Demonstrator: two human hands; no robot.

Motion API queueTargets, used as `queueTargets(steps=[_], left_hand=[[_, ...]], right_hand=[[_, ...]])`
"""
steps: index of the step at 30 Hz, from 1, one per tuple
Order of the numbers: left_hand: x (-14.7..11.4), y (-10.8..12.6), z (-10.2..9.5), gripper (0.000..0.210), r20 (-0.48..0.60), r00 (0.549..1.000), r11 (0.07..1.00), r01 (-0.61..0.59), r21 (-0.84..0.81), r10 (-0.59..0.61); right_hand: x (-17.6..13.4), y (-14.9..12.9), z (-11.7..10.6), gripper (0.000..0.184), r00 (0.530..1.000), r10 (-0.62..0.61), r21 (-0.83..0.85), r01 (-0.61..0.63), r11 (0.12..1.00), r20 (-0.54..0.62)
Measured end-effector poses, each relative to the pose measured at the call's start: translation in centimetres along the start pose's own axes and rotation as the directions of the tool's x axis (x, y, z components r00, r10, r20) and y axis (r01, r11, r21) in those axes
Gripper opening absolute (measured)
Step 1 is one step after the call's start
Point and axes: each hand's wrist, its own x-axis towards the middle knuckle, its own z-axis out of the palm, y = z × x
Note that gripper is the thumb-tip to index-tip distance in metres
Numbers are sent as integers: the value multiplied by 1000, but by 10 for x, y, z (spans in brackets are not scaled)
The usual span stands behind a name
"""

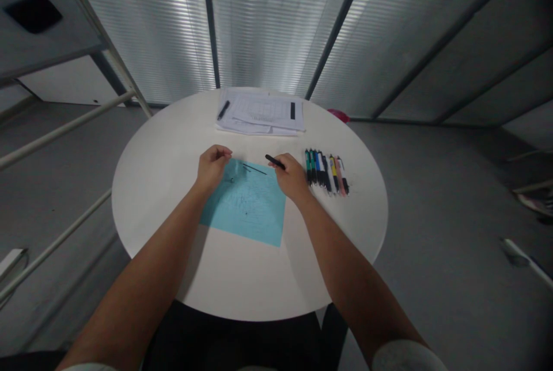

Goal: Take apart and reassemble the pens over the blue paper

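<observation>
Nearest us on the surface (pixel 242 284) lies the blue sheet (pixel 242 204), perhaps a mat keeping the thin dark stick (pixel 254 169) in sight. By its far right corner our right hand (pixel 291 178) grips a black pen-like rod (pixel 274 161), its long axis slanting, free end toward the surface's far left. Our left hand (pixel 212 169) curls its fingers closed; on what, if anything, we can't tell.

Round white table (pixel 151 163) mid-frame; grey floor (pixel 432 215) at left and right; backlit slatted blinds (pixel 263 31) across top; pale rails (pixel 69 127) at left.
</observation>
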Motion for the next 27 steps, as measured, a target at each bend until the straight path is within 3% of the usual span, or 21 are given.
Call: queueTargets(steps=[6,9,20,27], left_hand=[[1,-3,0,16,-3,1000,1000,-14,8,14],[1,-3,0,17,2,1000,1000,-20,7,20],[1,-3,0,18,-1,1000,999,-12,37,12],[-1,0,0,15,-1,1000,1000,-12,23,12]], right_hand=[[-2,-6,0,22,992,41,-318,0,948,123],[-4,-8,-1,19,983,69,-379,2,925,172],[-5,-10,0,16,973,39,-347,44,937,228],[-1,-3,4,17,998,3,-112,5,994,70]])
